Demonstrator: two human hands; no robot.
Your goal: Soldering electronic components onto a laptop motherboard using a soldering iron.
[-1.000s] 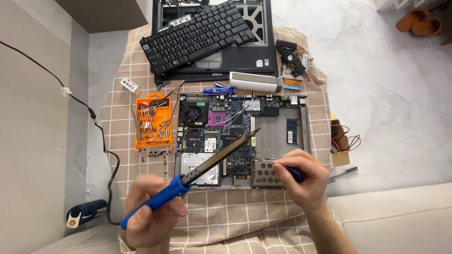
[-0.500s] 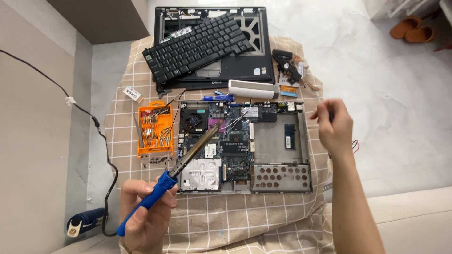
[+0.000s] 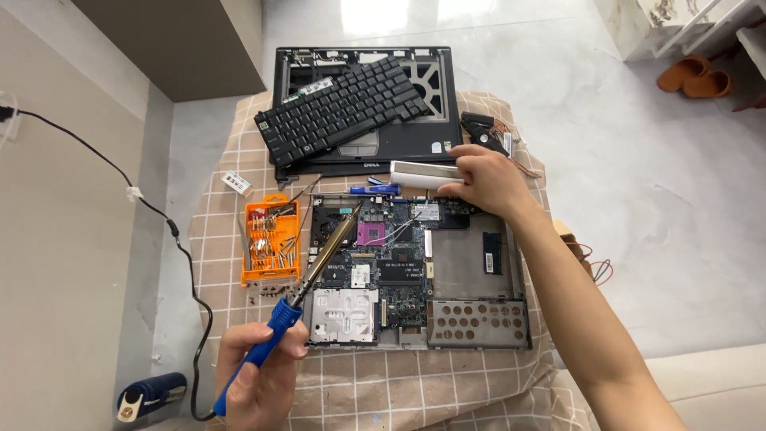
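My left hand point(image 3: 259, 371) grips the blue handle of a soldering iron point(image 3: 307, 275); its brass shaft slants up and right, with the tip over the upper left of the open laptop base point(image 3: 415, 271). The bare motherboard shows there. My right hand point(image 3: 483, 179) reaches across to the far edge of the base and closes on the right end of a white bar-shaped part point(image 3: 423, 173). A small blue screwdriver point(image 3: 375, 190) lies just left of that hand.
A loose black keyboard point(image 3: 343, 108) lies tilted on the laptop's top case point(image 3: 435, 136). An orange screwdriver-bit case point(image 3: 271, 239) sits left of the base. The iron's black cable point(image 3: 187, 263) runs along the left. A checked cloth point(image 3: 399, 391) covers the table.
My right hand left the base's front right corner, rose on the right, then moved to the white bar at the far edge. The soldering iron stayed roughly in place.
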